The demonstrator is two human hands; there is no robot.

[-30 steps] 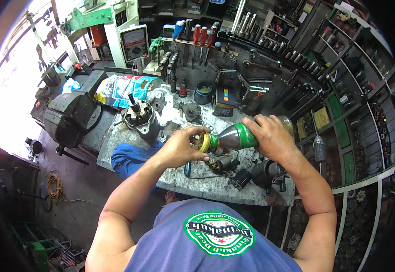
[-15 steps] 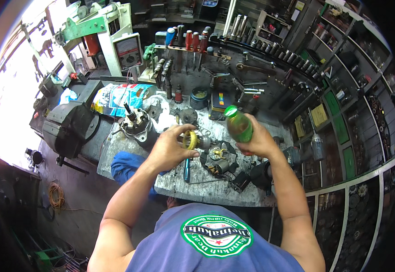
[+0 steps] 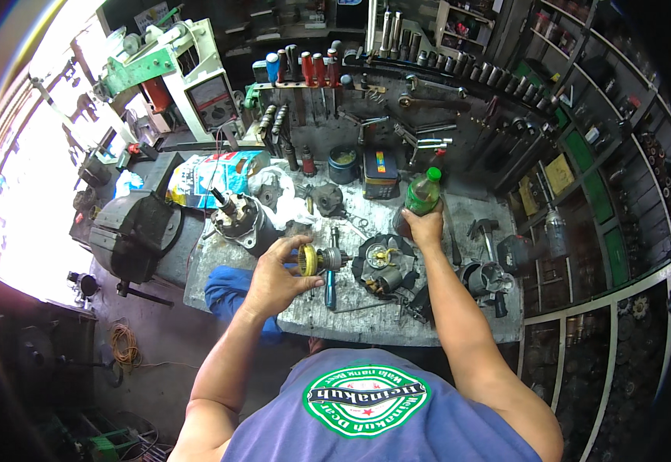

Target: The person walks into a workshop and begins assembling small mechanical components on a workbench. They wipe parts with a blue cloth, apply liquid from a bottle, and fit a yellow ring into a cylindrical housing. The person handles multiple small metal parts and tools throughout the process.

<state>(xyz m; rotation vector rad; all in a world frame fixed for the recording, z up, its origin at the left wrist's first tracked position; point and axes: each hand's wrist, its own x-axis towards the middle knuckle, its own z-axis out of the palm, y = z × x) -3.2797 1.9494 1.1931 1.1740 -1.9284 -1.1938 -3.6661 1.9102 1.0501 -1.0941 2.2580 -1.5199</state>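
Observation:
My left hand (image 3: 275, 276) pinches a yellow-rimmed gear part (image 3: 308, 260), with a silver toothed shaft (image 3: 330, 258) pointing right out of it. My right hand (image 3: 426, 225) is wrapped around the lower part of a green plastic bottle (image 3: 424, 192) with a green cap. The bottle is upright near the back of the workbench (image 3: 328, 319); whether its base rests there is hidden. Below the gear part lies a blue-handled screwdriver (image 3: 330, 291). Between my hands sits a round dark housing with a pale centre and yellow bits (image 3: 382, 258).
To the left stand a motor body (image 3: 241, 219) and a black bench vise (image 3: 131, 223), with blue cloth (image 3: 231, 291) at the bench edge. A hammer (image 3: 487, 235) lies at right. Screwdrivers (image 3: 319, 69) and sockets (image 3: 466, 69) line the back.
My right hand has carried the bottle away from the gear part, to the right and back, and turned it from tilted to upright. My left hand still holds the gear part.

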